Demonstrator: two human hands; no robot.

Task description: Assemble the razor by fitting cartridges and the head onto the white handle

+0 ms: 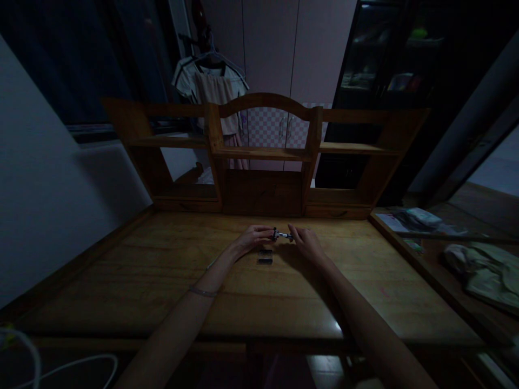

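Pinching the dark left end of a small silver-and-black object (284, 235) with the fingertips of the left hand (253, 238), and pinching its right end with the right hand (308, 244). Holding it nearly level between both hands, over the far middle part of the wooden tabletop (162, 270); not being able to tell its exact kind, because of the dim light. Reaching from the near side with bare forearms, and wearing a thin bracelet (203, 293) on the left one. Showing two small dark pieces (265, 261) on the tabletop, one behind the other, just nearer than the object and slightly left. Facing a wooden shelf unit (261, 154) at the far edge, hanging clothes (214, 89) behind its left part, and crumpled pale cloth (494, 275) at the right.
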